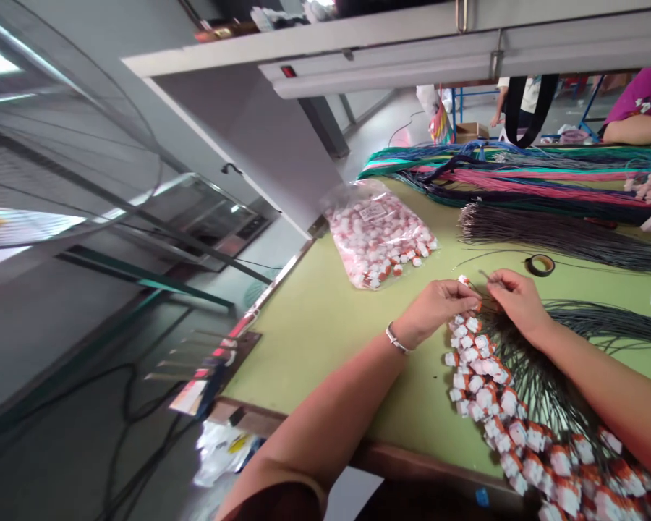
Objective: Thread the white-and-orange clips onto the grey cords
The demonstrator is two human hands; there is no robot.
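Observation:
My left hand point(449, 302), with a metal bracelet at its wrist, is closed in a pinch on a small white-and-orange piece point(474, 305), partly hidden by the fingers. Close to its right, my right hand point(518, 298) pinches a thin dark cord point(484, 274) whose tip sticks out past the fingers. Below both hands lies a long pile of white-and-orange pieces point(485, 398) fixed on dark cords point(553, 391), reaching to the table's front edge. One more such piece point(463, 279) shows just beyond my left fingertips.
On the green table point(315, 347) lies a clear bag point(377, 231) of similar pieces. A roll of black tape point(539, 265) sits beyond my right hand. Behind it are a bundle of dark cords point(564, 235) and coloured cords point(521, 174). A person's arm point(640, 130) rests at the far right.

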